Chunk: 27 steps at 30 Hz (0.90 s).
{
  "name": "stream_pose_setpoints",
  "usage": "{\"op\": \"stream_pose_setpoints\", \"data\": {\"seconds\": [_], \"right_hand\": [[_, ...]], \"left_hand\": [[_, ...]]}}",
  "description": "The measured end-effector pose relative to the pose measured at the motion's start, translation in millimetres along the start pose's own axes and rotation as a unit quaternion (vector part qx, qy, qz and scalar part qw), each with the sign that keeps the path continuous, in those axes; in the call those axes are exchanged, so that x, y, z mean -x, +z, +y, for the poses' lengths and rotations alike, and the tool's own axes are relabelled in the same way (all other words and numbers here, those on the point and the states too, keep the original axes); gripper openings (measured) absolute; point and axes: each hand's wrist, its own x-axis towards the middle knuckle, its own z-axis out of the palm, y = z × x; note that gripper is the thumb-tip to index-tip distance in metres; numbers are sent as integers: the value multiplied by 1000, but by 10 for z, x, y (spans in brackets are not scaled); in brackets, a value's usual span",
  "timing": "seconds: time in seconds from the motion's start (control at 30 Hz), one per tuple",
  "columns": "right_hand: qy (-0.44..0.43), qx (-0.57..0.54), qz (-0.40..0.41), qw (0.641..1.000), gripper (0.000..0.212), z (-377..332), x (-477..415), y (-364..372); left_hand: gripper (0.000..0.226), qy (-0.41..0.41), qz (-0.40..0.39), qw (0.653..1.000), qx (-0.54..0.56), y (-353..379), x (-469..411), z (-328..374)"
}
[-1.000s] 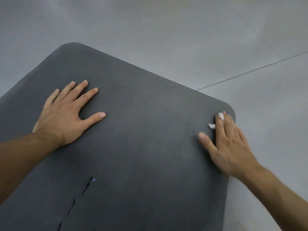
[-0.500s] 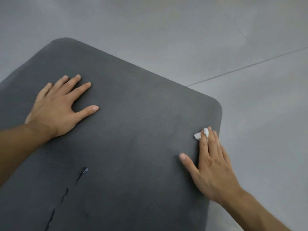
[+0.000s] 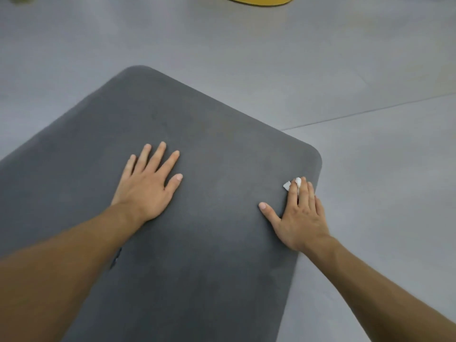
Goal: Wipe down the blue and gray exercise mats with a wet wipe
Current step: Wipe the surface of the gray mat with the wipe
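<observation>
**Head view: wiping the gray mat (image 3: pixel 197 243).** I am looking down on the mat's far end, where it is lying flat on the floor (image 3: pixel 370 70). Its long axis is running from the far short edge back toward me and out of the bottom of the view.

The left hand (image 3: pixel 148 186) is resting palm-down near the mat's middle line, fingers straight and spread, gripping nothing. I am reading it as a brace.

The right hand (image 3: pixel 301 218) is lying flat just beside the mat's far right corner, thumb splayed. Its straight fingers are pressing the wet wipe (image 3: pixel 287 185) onto the surface, and a white scrap is showing at the fingertips and between two of them.

The right hand is nearer the mat's right edge. As I am judging it, the surface left to cover is lying leftward from the wipe, across the short axis toward the left hand, then back along the long axis.

A small tear (image 3: pixel 116 260) is showing in the mat beside the left forearm. The blue mat is not appearing in view. A yellow object (image 3: pixel 256 0) is sitting on the floor well beyond the mat's far edge.
</observation>
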Motion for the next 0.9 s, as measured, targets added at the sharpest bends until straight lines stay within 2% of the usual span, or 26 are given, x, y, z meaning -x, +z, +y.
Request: {"op": "stream_pose_setpoints", "data": {"seconds": [0.13,0.3,0.4,0.53,0.67,0.77,0.9], "right_hand": [[-32,16,-30,999,114,-158,467,43],[-152,26,-14,988,108,-260,1503,308],[-184,22,16,983,99,-201,1512,336],[-156,44,36,986,98,-176,1021,227],[-123,-3,25,992,96,-344,903,210],[-188,-6,7,982,95,-347,1328,301],[-307,2,-20,951,93,-222,2049,457]], "left_hand": [[68,9,-12,1000,-9,76,478,180],[66,9,-11,999,-31,146,889,311],[68,6,-1,999,-37,196,1056,362],[66,7,-1,1000,-27,270,1380,458],[65,1,-13,1000,-25,327,1832,572],[65,-9,-24,999,-21,383,2202,637],[64,-28,-23,999,-16,457,2656,675]]}}
